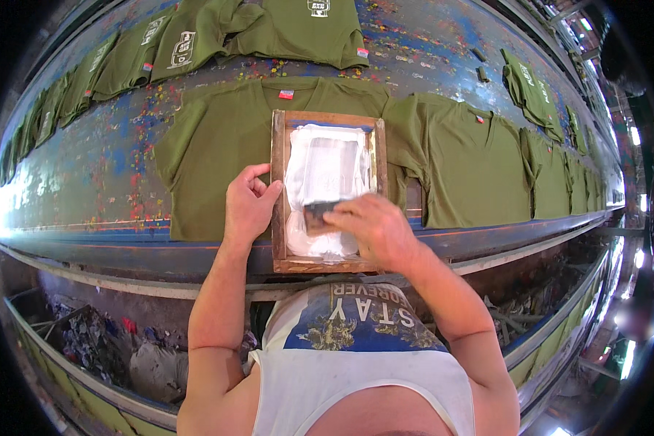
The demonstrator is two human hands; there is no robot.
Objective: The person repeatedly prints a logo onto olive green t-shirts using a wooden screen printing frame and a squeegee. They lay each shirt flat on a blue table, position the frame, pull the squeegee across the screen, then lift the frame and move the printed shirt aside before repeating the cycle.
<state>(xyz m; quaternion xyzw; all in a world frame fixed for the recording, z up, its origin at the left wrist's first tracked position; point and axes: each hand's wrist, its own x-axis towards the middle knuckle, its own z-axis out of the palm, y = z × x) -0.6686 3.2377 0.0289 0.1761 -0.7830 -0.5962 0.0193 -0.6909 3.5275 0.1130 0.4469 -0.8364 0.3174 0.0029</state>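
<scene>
A wooden-framed printing screen (278,240) lies on an olive-green T-shirt (218,145) spread over the long table. White ink (305,156) coats the mesh, thickest toward its edges and lower end. My left hand (249,203) grips the frame's left side, thumb and fingers at the wood. Inside the frame, my right hand (378,229) holds a dark squeegee (325,216) across the lower half of the mesh. Part of the squeegee is hidden under my fingers. Above the squeegee, a faint rectangular design shows through the ink.
More unprinted green T-shirts (472,174) lie in a row to the right. Along the far side are green shirts (189,43) with white prints. The paint-spattered table (123,174) ends in a rail (182,287) before me. Rags (102,349) lie below it at the left.
</scene>
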